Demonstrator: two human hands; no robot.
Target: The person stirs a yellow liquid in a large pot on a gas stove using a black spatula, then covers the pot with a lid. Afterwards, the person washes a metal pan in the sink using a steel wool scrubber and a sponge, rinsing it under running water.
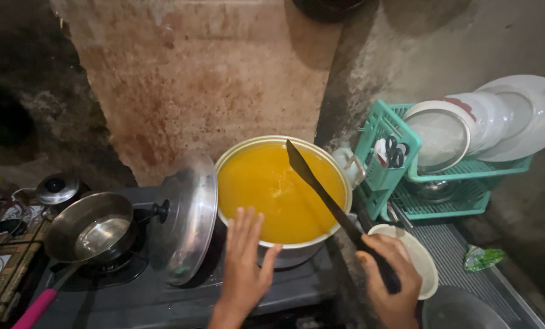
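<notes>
Touching pot [297, 247] rim, left hand [243, 268]

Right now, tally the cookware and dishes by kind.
Pots: 1, big pot of yellow liquid
Lids: 1, steel lid
Pans: 1, steel pan
Kettles: 1, kettle
Plates in rack: 3, plates
Bowls: 1, white bowl
Total: 8

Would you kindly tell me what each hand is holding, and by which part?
The right hand holds a black spatula by its handle end. The left hand holds nothing.
</notes>
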